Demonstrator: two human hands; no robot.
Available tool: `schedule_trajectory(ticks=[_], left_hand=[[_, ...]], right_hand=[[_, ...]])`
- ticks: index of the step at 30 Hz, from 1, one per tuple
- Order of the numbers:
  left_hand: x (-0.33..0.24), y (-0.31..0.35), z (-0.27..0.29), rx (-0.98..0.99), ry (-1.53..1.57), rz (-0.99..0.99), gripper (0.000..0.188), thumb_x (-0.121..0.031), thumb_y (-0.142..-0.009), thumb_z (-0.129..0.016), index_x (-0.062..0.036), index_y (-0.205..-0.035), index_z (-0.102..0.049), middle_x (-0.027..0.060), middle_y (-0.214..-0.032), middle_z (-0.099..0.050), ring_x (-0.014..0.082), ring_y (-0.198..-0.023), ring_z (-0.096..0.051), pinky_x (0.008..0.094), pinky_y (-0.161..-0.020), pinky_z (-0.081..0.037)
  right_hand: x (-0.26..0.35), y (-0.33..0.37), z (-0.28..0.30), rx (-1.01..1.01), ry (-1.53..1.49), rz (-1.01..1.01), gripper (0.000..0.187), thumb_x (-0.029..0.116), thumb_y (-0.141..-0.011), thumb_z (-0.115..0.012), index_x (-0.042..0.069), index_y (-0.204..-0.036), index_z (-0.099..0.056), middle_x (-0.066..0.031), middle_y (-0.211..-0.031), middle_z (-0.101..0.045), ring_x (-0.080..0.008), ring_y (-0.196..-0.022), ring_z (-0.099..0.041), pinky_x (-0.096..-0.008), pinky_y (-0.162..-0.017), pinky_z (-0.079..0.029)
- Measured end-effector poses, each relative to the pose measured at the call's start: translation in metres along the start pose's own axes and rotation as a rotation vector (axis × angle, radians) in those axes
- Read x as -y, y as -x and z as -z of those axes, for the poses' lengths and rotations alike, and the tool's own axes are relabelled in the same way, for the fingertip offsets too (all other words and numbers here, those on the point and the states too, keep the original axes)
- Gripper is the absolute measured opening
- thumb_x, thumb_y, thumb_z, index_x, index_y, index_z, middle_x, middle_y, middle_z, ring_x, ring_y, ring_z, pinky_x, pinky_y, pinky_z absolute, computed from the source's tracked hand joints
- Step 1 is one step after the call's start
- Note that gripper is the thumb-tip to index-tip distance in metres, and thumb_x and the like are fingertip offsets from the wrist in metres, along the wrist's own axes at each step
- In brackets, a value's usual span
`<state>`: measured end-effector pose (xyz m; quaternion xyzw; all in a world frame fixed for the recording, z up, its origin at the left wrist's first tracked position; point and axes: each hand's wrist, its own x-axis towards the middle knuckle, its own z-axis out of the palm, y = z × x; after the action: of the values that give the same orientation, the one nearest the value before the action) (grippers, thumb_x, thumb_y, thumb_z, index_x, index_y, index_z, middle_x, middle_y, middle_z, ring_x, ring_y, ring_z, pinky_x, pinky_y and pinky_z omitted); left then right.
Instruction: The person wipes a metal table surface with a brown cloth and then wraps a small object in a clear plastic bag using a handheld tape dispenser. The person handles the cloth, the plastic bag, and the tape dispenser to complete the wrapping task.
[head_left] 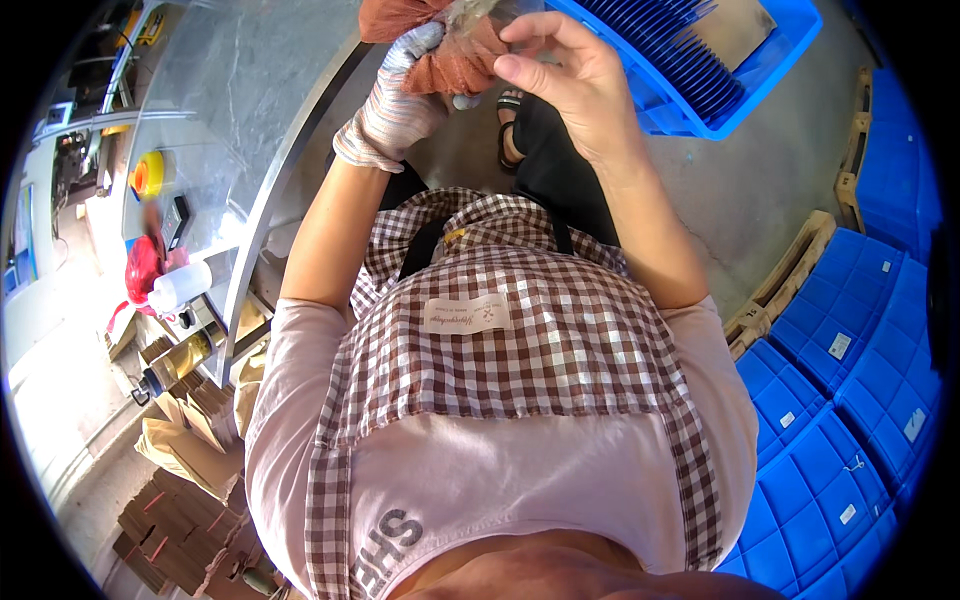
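My left hand (pixel 396 112), in a striped knit glove, is closed around a bunched rust-brown cloth (pixel 455 62) at the top of the view. Crumpled clear plastic (pixel 468 14) shows at the cloth's upper part, cut off by the picture's edge. Bare and raised, my right hand (pixel 580 80) is just right of the cloth. Its thumb and forefinger are apart, their tips beside the cloth's edge. Whether they touch it I cannot tell.
A blue crate (pixel 715 130) holding dark blue ridged pieces (pixel 672 45) is at upper right. A grey metal-edged table (pixel 235 90) stands left. Blue containers (pixel 830 320) and wooden pallets (pixel 795 265) line the right. Stacked cardboard (pixel 180 530) lies lower left.
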<state>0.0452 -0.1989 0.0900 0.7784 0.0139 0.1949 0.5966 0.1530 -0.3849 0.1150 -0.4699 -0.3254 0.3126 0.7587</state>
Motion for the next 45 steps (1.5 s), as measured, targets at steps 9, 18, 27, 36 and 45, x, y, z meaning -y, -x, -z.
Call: schedule_trajectory(ticks=[9,18,27,36,45], left_hand=[[0.001,-0.006,0.013,-0.012,0.920,0.426,0.040,-0.030,-0.101,-0.056,-0.0022,-0.130,-0.060,0.0091,-0.122,-0.068,0.0220,-0.113,-0.064,0.0346,-0.096,-0.051],[-0.003,-0.006,0.011,0.099,0.749,0.340,0.044,-0.034,-0.100,-0.055,0.0001,-0.128,-0.060,0.0110,-0.125,-0.067,0.0227,-0.114,-0.063,0.0343,-0.102,-0.048],[-0.006,0.016,-0.006,0.038,-0.957,-0.305,0.042,-0.034,-0.090,-0.073,-0.0175,-0.127,-0.063,0.0009,-0.126,-0.063,0.0199,-0.122,-0.058,0.0339,-0.104,-0.047],[0.037,0.029,0.030,-0.101,-2.252,-0.867,0.040,-0.027,-0.091,-0.065,-0.0146,-0.127,-0.051,0.0055,-0.129,-0.060,0.0199,-0.111,-0.063,0.0394,-0.089,-0.053],[-0.027,0.018,0.010,-0.120,0.257,0.161,0.047,-0.028,-0.097,-0.062,-0.0013,-0.135,-0.055,0.0093,-0.128,-0.062,0.0219,-0.117,-0.061,0.0371,-0.109,-0.045]], right_hand=[[0.010,0.000,0.046,0.117,-0.058,0.087,0.003,0.005,-0.094,-0.058,0.005,-0.091,-0.059,-0.0168,-0.125,-0.065,-0.0222,-0.118,-0.059,-0.0393,-0.105,-0.043],[0.027,0.004,0.068,0.133,-0.044,-0.014,0.007,0.009,-0.102,-0.055,0.005,-0.097,-0.056,-0.0171,-0.113,-0.070,-0.0216,-0.111,-0.065,-0.0351,-0.102,-0.048],[0.065,-0.001,0.064,0.199,0.277,0.084,0.012,0.009,-0.102,-0.060,0.006,-0.097,-0.050,-0.0094,-0.094,-0.069,-0.0160,-0.089,-0.066,-0.0300,-0.084,-0.051],[0.087,0.004,0.078,0.138,0.243,-0.087,0.040,0.014,-0.097,-0.067,0.002,-0.132,-0.052,-0.0081,-0.097,-0.069,-0.0141,-0.090,-0.065,-0.0290,-0.087,-0.051],[0.118,-0.004,0.024,0.312,0.994,0.313,0.053,0.022,-0.078,-0.085,-0.001,-0.121,-0.064,-0.0143,-0.112,-0.069,-0.0259,-0.104,-0.068,-0.0351,-0.090,-0.052]])
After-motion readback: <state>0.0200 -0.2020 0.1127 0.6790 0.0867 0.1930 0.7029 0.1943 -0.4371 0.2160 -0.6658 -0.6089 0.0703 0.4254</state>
